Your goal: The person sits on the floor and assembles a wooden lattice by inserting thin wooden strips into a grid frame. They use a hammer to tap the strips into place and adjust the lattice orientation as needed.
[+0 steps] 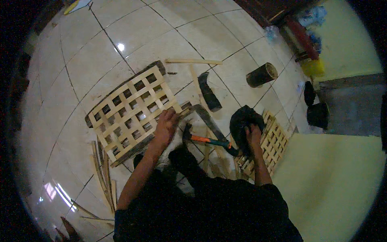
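Crouching over: a pale tiled floor, you look straight down at your own two forearms coming up from the lower edge
Left hand: your left hand lies flat, fingers spread and closed on nothing, pressing the near right corner of the wooden lattice panel
Lattice panel: it lies flat on the tiles, turned like a diamond; its long axis runs from the lower left up toward the upper right; most of it lies up and to the left of your left hand
Right hand: your right hand is sunk into a black plastic bag, fingers curled into the plastic; whether they pinch anything inside, you cannot tell
Bag: it sits on top of a second lattice panel, which lies just beside your right wrist, on its right side
Hammer: the hammer with an orange handle lies between your two hands, dark head toward the left hand, handle running right toward the bag; neither hand touches it; the left hand is nearer the head, the right hand nearer the grip end
Loose slats: thin wooden strips lie fanned out to the left of your left forearm
Farther off: a dark curved blade, one long slat and a short round log rest beyond the panel, well apart from both hands
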`<state>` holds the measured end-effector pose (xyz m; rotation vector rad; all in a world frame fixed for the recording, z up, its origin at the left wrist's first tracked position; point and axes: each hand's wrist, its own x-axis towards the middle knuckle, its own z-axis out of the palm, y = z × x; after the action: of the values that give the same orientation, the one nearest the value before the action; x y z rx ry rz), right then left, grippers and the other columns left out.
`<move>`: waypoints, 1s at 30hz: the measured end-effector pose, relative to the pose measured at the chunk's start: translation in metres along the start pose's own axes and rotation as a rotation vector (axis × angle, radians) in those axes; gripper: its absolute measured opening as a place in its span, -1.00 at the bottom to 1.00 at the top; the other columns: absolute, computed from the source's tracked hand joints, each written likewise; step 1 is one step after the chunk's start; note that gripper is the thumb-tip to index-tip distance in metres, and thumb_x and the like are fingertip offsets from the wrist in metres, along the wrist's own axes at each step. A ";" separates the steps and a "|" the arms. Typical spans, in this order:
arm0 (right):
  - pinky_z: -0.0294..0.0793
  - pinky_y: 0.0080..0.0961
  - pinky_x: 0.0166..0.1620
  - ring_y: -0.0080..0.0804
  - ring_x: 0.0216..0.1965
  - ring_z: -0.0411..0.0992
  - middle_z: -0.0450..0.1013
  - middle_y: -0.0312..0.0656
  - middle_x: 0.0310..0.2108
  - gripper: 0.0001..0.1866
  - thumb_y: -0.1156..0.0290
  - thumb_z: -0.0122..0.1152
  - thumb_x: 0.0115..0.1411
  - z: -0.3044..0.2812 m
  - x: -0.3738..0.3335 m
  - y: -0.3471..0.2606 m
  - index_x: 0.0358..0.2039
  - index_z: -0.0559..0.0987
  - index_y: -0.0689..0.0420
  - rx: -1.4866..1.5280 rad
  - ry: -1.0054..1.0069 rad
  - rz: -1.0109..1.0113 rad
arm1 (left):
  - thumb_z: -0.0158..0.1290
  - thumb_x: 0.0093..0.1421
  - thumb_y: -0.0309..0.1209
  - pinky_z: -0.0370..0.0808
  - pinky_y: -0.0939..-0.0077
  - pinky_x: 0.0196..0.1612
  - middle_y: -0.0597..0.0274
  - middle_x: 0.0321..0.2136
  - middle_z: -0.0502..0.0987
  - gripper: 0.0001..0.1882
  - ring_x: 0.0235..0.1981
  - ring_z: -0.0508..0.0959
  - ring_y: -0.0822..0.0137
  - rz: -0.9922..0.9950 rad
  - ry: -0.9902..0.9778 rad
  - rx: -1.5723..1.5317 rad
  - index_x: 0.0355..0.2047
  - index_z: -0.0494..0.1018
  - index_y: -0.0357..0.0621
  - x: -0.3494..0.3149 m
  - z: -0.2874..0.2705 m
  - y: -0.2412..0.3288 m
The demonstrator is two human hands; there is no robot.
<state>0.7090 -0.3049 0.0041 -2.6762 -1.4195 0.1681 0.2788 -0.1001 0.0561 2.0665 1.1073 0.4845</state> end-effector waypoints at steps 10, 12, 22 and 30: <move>0.43 -0.13 -0.05 0.13 -0.14 0.43 0.45 0.17 -0.13 -0.59 0.21 0.12 0.22 0.088 0.020 0.030 -0.04 0.48 0.25 -0.189 0.271 -0.281 | -0.06 0.31 -0.33 0.36 0.34 -0.24 0.15 -0.25 0.41 -0.79 -0.26 0.39 0.29 -0.375 0.168 -1.296 -0.18 0.37 -0.23 -0.001 0.039 -0.026; 0.44 -0.13 -0.08 0.11 -0.15 0.44 0.45 0.17 -0.15 -0.61 0.24 0.13 0.21 0.043 0.014 -0.006 -0.05 0.48 0.26 -0.033 0.180 -0.296 | -0.09 0.33 -0.29 0.34 0.45 -0.28 0.23 -0.31 0.40 -0.78 -0.30 0.37 0.41 -0.397 0.139 -1.503 -0.21 0.35 -0.21 -0.004 0.042 -0.028; 0.42 -0.23 -0.10 -0.08 -0.18 0.45 0.48 0.05 -0.22 -0.65 0.33 0.16 0.19 0.003 -0.014 -0.006 -0.08 0.47 0.28 0.001 0.314 -0.213 | 0.02 0.15 -0.49 0.38 0.33 -0.23 0.11 -0.32 0.34 -0.82 -0.31 0.38 0.14 0.187 0.273 -0.388 -0.22 0.35 -0.20 0.004 0.033 -0.028; 0.48 -0.42 -0.20 -0.31 -0.32 0.50 0.52 -0.10 -0.28 -0.71 0.36 0.19 0.20 -0.058 -0.037 -0.188 -0.10 0.49 0.20 0.669 -0.147 -0.056 | 0.08 0.02 -0.61 0.40 0.17 -0.16 -0.05 -0.29 0.35 -0.70 -0.22 0.39 -0.10 0.209 0.208 -0.068 -0.19 0.35 -0.23 0.007 0.028 -0.030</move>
<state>0.5429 -0.2335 0.0904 -2.1017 -1.1897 0.7069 0.2830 -0.0956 0.0149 2.1173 0.9802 0.8452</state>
